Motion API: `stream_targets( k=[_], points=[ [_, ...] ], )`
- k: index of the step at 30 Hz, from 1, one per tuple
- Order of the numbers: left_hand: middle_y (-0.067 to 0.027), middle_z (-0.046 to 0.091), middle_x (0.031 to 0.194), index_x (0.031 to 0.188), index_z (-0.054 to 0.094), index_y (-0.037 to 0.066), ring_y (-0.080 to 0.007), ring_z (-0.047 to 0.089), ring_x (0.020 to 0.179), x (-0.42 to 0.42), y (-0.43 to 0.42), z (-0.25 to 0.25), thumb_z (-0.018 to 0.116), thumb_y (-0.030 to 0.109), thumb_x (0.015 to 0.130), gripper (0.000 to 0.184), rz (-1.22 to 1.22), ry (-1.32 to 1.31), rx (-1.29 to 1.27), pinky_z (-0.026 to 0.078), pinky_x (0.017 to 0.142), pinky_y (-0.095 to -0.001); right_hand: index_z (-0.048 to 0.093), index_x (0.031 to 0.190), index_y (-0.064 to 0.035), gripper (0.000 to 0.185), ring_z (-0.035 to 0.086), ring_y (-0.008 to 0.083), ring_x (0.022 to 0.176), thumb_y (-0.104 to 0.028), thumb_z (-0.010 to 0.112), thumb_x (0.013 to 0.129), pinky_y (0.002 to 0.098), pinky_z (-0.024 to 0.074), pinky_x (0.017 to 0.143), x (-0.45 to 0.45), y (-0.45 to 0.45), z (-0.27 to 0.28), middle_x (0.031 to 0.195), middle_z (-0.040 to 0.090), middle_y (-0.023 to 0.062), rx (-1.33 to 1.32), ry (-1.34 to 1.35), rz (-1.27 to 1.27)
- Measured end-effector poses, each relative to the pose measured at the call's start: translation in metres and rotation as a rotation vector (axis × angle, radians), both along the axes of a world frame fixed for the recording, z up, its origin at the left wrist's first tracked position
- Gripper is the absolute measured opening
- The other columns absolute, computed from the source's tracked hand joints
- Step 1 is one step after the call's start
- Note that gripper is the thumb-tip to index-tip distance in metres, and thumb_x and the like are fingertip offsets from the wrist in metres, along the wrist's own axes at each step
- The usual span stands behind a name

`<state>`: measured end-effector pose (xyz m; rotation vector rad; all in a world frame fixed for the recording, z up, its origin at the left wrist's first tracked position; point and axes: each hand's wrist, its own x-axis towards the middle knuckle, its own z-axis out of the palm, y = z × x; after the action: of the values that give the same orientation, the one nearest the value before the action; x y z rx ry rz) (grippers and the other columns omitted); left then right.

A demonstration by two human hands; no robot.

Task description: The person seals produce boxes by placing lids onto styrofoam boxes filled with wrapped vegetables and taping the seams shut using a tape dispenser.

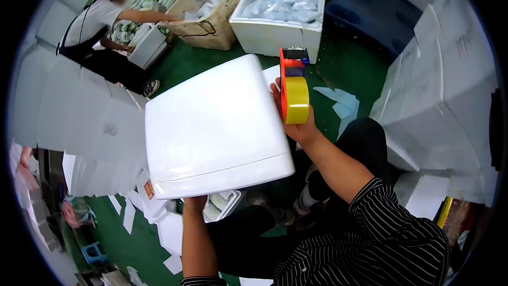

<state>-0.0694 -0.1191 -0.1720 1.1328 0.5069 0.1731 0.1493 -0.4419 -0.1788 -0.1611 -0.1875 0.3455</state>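
Note:
A closed white foam box (217, 122) is held tilted in front of me, with a lid seam along its lower side. Beneath its near edge, my left hand (196, 203) supports it; the fingers are hidden by the box. At the box's right side, my right hand (300, 130) is closed around a red tape dispenser (283, 87) carrying a wide roll of yellow tape. Some fingertips of that hand show between the dispenser and the box. Whether they press on the box I cannot tell.
Stacked white boxes rise on the left (106, 122) and right (436, 90). Ahead stand a foam box of clear bags (275, 34) and a beige crate (211, 34). A person (100, 26) reaches into the crate. White scraps (128, 216) and blue sheets (344, 103) litter the green floor.

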Motion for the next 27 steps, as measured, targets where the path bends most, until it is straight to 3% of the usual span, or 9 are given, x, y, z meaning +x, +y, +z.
stream_targets(
  k=[4, 8, 11, 13, 15, 20, 22, 24, 27],
  points=[
    [-0.0148, 0.055, 0.145, 0.145, 0.049, 0.000, -0.0283, 0.050, 0.136, 0.020, 0.098, 0.068, 0.044, 0.034, 0.107, 0.051, 0.180, 0.248, 0.829, 0.037, 0.115, -0.0441, 0.049, 0.145, -0.0098, 0.046, 0.063, 0.0282, 0.119, -0.016, 0.054, 0.100, 0.0380, 0.0509, 0.104, -0.005, -0.030, -0.037, 0.133, 0.061, 0.0092, 0.087, 0.224, 0.042],
    [-0.0162, 0.049, 0.152, 0.148, 0.049, 0.007, -0.0324, 0.044, 0.142, 0.119, -0.002, 0.248, 0.046, 0.017, 0.108, 0.042, -0.309, -0.344, 1.499, 0.035, 0.118, -0.0466, 0.043, 0.150, -0.0096, 0.066, 0.064, 0.0196, 0.108, 0.005, 0.056, 0.087, 0.0335, 0.0527, 0.096, -0.041, -0.091, 0.029, 0.125, 0.061, 0.0097, -0.566, 0.351, -0.274],
    [-0.0198, 0.047, 0.153, 0.141, 0.058, 0.026, -0.0397, 0.041, 0.145, 0.190, -0.124, 0.268, 0.064, 0.050, 0.096, 0.051, -1.019, -0.781, 1.820, 0.030, 0.118, -0.0585, 0.045, 0.150, -0.0116, 0.068, 0.064, 0.0168, 0.101, 0.006, 0.058, 0.085, 0.0310, 0.0527, 0.090, -0.043, -0.109, 0.034, 0.123, 0.061, 0.0098, -0.873, 0.209, -0.262],
    [-0.0177, 0.050, 0.151, 0.123, 0.068, 0.021, -0.0409, 0.039, 0.145, 0.217, -0.168, 0.268, 0.043, 0.085, 0.085, 0.079, -1.565, -0.789, 2.148, 0.024, 0.120, -0.0608, 0.048, 0.149, -0.0129, 0.067, 0.063, 0.0158, 0.096, 0.003, 0.059, 0.085, 0.0293, 0.0526, 0.085, -0.035, -0.106, 0.043, 0.121, 0.063, 0.0105, -1.144, 0.056, -0.195],
    [-0.0157, 0.055, 0.144, 0.117, 0.068, 0.017, -0.0396, 0.044, 0.141, 0.233, -0.166, 0.264, 0.036, 0.087, 0.085, 0.083, -1.580, -0.838, 2.091, 0.028, 0.118, -0.0595, 0.051, 0.147, -0.0134, 0.066, 0.063, 0.0202, 0.088, -0.007, 0.062, 0.083, 0.0306, 0.0522, 0.076, -0.025, -0.096, 0.058, 0.116, 0.065, 0.0140, -1.370, -0.283, -0.053],
    [-0.0144, 0.060, 0.131, 0.115, 0.064, 0.014, -0.0376, 0.054, 0.126, 0.247, -0.153, 0.262, 0.033, 0.078, 0.093, 0.075, -1.379, -0.732, 2.086, 0.037, 0.101, -0.0515, 0.047, 0.149, -0.0059, 0.070, 0.050, 0.0325, 0.136, -0.005, 0.062, 0.080, 0.0373, 0.0388, 0.114, -0.070, -0.144, 0.056, 0.144, 0.053, 0.0193, -1.349, -0.552, 0.285],
    [-0.0141, 0.060, 0.129, 0.116, 0.063, 0.013, -0.0352, 0.056, 0.119, 0.251, -0.142, 0.256, 0.036, 0.068, 0.098, 0.064, -1.176, -0.642, 2.095, 0.037, 0.094, -0.0466, 0.045, 0.150, -0.0061, 0.069, 0.051, 0.0278, 0.136, -0.004, 0.064, 0.083, 0.0364, 0.0413, 0.112, -0.103, -0.177, 0.069, 0.146, 0.052, 0.0169, -1.317, -0.487, 0.287],
    [-0.0123, 0.063, 0.122, 0.116, 0.063, 0.011, -0.0342, 0.057, 0.115, 0.252, -0.124, 0.250, 0.045, 0.052, 0.101, 0.047, -0.871, -0.324, 2.181, 0.039, 0.092, -0.0439, 0.047, 0.149, -0.0055, 0.069, 0.050, 0.0298, 0.137, -0.003, 0.064, 0.082, 0.0373, 0.0389, 0.115, -0.146, -0.201, 0.056, 0.147, 0.051, 0.0178, -1.371, -0.470, 0.204],
    [-0.0172, 0.069, 0.123, 0.136, 0.060, 0.010, -0.0406, 0.060, 0.121, 0.253, -0.085, 0.252, 0.029, 0.056, 0.105, 0.064, -0.498, 0.528, 2.084, 0.043, 0.100, -0.0460, 0.043, 0.152, -0.0046, 0.075, 0.043, 0.0334, 0.143, -0.004, 0.066, 0.081, 0.0380, 0.0330, 0.119, -0.208, -0.209, 0.059, 0.153, 0.045, 0.0192, -1.349, -0.411, 0.345]
  ],
)
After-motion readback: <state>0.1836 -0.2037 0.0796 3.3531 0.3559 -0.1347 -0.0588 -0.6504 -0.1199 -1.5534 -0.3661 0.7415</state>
